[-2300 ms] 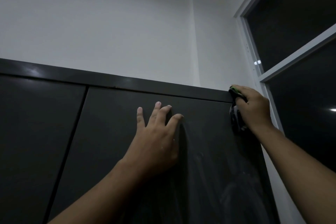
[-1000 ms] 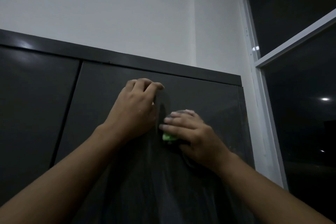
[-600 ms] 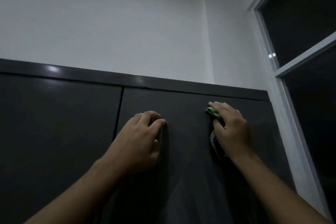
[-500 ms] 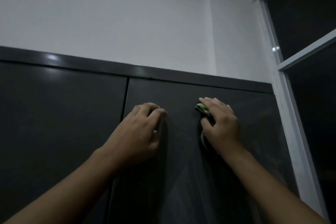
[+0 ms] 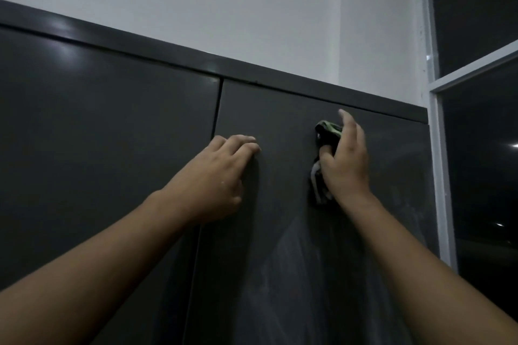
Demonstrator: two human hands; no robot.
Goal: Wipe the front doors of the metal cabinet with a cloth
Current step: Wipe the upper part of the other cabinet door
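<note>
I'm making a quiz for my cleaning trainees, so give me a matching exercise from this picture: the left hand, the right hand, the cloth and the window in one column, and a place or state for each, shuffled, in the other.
Column one
1. left hand
2. right hand
3. cloth
4. window

Column two
A. dark glass, to the right of the cabinet
B. bare, fingers curled, against the right door
C. bunched, green at the top, under a hand
D. presses something onto the right door

Pairs: 1-B, 2-D, 3-C, 4-A
</note>
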